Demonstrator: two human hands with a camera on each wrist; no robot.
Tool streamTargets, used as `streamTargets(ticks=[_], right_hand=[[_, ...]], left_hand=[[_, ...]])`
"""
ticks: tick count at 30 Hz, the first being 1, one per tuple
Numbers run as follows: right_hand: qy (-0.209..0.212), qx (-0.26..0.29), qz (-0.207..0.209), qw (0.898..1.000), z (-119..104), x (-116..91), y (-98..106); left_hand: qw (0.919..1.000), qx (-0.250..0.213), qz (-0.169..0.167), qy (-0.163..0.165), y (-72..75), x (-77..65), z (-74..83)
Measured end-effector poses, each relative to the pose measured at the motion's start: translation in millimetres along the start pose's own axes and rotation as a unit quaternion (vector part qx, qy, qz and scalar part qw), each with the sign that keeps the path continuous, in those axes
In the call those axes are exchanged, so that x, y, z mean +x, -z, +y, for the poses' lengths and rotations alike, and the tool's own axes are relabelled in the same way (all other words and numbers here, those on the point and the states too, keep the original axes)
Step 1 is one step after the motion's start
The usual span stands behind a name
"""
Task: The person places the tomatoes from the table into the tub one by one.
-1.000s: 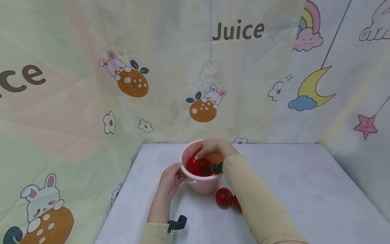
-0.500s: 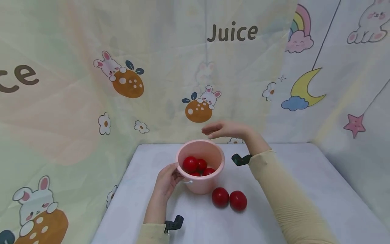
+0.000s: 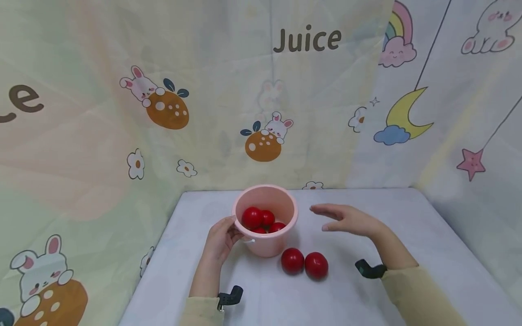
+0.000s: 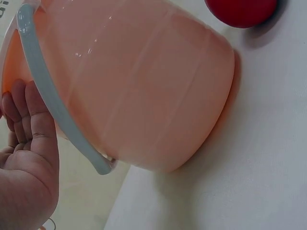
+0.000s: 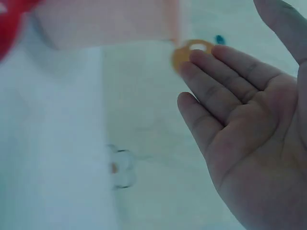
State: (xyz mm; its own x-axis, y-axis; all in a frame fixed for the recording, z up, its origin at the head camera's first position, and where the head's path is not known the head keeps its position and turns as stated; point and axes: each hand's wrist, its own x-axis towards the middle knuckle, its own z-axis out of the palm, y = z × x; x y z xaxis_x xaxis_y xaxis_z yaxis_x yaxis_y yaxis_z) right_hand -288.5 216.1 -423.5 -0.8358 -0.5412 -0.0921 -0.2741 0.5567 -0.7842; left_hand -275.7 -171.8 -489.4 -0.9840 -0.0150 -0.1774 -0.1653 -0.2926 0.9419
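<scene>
My left hand (image 3: 220,239) grips the left rim of a pink bucket (image 3: 267,247), its fingers hooked over the edge. The bucket stands on the table with its mouth facing me. Several glossy red tomatoes (image 3: 252,218) lie inside it. In the left wrist view, a pale grey handle (image 4: 53,103) hangs down along the bucket's side. My right hand (image 3: 351,221) hovers to the right of the bucket, fingers extended and palm bare in the right wrist view. Closest to it on the table are two more tomatoes, one (image 3: 292,261) by the bucket's base and another (image 3: 316,266) beside it.
A white-covered table (image 3: 261,299) carries everything. Behind it and along both sides hangs a printed cloth backdrop (image 3: 220,90) with rabbits and flowers. Small dark cameras (image 3: 230,296) are strapped to both wrists.
My right hand has come out of the bucket, leaving a tomato there, then swung right and down over the table. My left hand keeps its hold on the rim.
</scene>
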Motion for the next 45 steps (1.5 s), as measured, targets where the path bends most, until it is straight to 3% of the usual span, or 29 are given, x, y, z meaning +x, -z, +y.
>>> streamTargets(ticks=[8, 13, 17, 30, 45], right_hand=[[-0.056, 0.048, -0.028, 0.997, 52.6, -21.6, -58.7], [-0.064, 0.091, -0.037, 0.993, 69.2, -23.4, -80.0], [-0.092, 0.080, -0.024, 0.992, 75.7, -23.7, -90.4], [-0.113, 0.051, 0.005, 0.992, 80.2, -24.2, -99.0], [-0.126, 0.048, 0.010, 0.991, 86.1, -21.0, -91.8]], left_hand=[[0.9999, -0.001, 0.011, -0.002, -1.1, -1.4, 0.8], [0.9999, -0.007, 0.015, 0.004, -2.0, -1.6, 0.4], [0.9999, -0.007, 0.013, 0.003, -3.4, -1.1, 0.2], [0.9999, -0.005, 0.013, 0.000, -3.7, -1.7, 0.8], [0.9999, -0.005, 0.008, -0.008, -2.8, -0.9, 0.9]])
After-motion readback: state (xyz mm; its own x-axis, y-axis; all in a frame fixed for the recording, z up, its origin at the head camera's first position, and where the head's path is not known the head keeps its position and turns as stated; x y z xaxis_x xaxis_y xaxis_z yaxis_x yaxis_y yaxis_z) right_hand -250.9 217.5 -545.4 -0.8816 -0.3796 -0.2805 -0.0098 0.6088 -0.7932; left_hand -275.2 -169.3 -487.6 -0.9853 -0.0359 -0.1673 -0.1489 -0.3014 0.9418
